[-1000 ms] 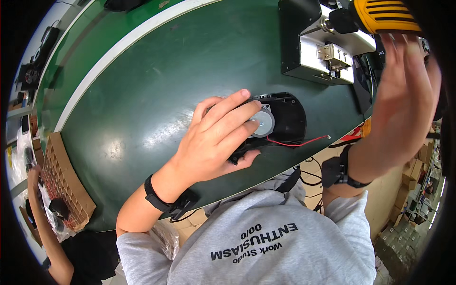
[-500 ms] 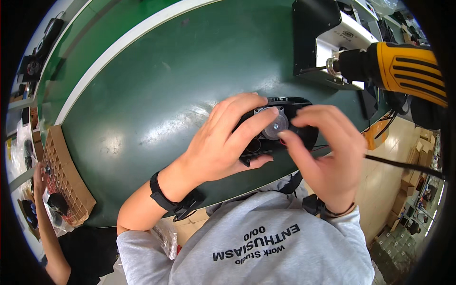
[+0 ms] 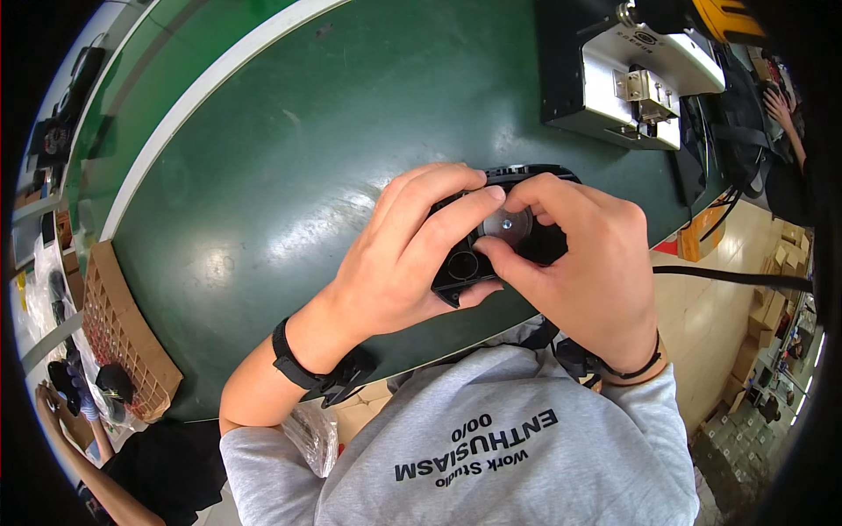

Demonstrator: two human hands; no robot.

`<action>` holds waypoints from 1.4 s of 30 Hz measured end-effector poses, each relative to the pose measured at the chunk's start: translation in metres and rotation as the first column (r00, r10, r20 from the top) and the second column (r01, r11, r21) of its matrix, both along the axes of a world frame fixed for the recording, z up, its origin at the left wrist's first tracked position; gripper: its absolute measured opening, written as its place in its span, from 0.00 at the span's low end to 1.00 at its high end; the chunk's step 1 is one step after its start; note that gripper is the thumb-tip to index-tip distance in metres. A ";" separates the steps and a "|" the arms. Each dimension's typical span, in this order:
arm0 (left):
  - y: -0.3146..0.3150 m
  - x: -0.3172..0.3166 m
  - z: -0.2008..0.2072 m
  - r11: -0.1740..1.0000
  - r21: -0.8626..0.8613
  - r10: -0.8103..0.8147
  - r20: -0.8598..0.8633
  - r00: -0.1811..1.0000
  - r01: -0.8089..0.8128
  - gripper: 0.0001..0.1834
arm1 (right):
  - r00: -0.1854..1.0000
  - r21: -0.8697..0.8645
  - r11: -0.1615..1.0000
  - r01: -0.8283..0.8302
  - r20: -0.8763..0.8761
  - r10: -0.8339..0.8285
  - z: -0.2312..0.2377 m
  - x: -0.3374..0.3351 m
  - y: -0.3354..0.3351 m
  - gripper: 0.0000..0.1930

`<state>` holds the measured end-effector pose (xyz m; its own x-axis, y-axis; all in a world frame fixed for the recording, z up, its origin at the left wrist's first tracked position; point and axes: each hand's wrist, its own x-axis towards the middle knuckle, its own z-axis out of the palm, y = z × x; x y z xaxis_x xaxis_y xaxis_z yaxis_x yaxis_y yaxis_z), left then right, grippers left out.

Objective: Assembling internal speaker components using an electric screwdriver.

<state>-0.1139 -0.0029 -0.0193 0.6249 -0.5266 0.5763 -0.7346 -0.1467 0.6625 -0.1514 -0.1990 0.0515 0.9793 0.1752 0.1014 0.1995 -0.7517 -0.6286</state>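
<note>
Over the table's near side, my left hand (image 3: 386, 250) grips a black plastic housing (image 3: 548, 244), with fingers across its top and the thumb below. A round grey disc-shaped part (image 3: 516, 230) with a small shiny centre sits in the housing. My right hand (image 3: 601, 254) has thumb and forefinger closed at this part's edges, the forefinger close to my left fingertips. Beside the grey part, a round opening (image 3: 462, 266) shows in the housing. My fingers cover part of both pieces.
A black and silver machine (image 3: 631, 79) stands at the table's far right, below a yellow and black power screwdriver (image 3: 732, 17). A divided cardboard tray (image 3: 132, 342) lies at the left edge. Another person's arm (image 3: 105, 482) is at lower left. A black cable (image 3: 737, 277) runs off right.
My right hand has moved left and closed on the round grey part. The power screwdriver has risen toward the upper right edge. My left hand keeps its hold on the housing.
</note>
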 end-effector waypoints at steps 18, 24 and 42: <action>-0.001 0.001 -0.001 1.000 0.022 0.020 0.073 0.997 -0.022 0.44 | 0.996 -0.013 0.996 0.084 -0.021 -0.084 0.002 -0.002 0.004 0.16; -0.001 0.001 -0.002 1.000 0.017 0.020 0.070 0.997 -0.021 0.43 | 0.995 0.005 0.996 0.092 -0.042 -0.092 0.001 -0.002 0.003 0.16; -0.002 0.002 -0.001 0.999 0.020 0.025 0.090 0.996 -0.027 0.41 | 0.996 -0.011 0.996 0.085 -0.007 -0.086 0.000 -0.003 0.002 0.16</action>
